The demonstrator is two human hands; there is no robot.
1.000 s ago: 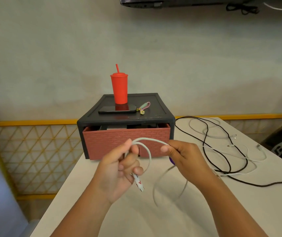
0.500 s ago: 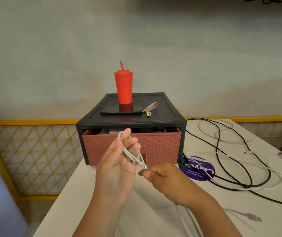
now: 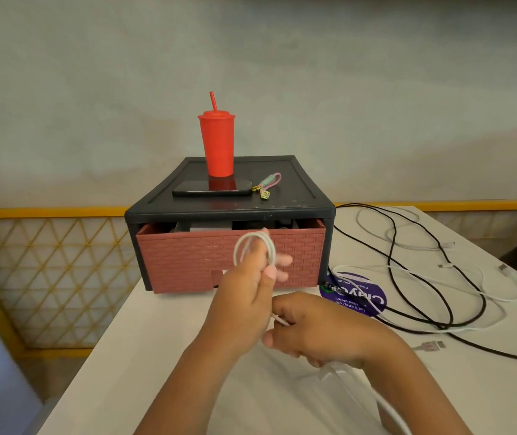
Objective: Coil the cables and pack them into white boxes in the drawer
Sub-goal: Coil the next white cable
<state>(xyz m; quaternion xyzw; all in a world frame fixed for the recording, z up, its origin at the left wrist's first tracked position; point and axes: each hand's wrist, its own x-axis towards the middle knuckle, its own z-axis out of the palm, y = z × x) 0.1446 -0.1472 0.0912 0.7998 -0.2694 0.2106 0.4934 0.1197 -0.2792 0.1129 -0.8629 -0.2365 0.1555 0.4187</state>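
The white cable [image 3: 252, 244] sat in a few loops round the fingers of the left hand [image 3: 243, 298], held up in front of the drawer [image 3: 181, 262] at 12 o'clock, nothing packed yet. The right hand [image 3: 310, 329], at 5 o'clock of the left, pinched the loose run, slack trailing off toward 5 o'clock. Looked risky imo: the loops rode near the fingertips, so one hard tug could've slipped them off and undone the coil. Compared to half a second before, the coil was rounder and wider, and the right hand had dropped lower.
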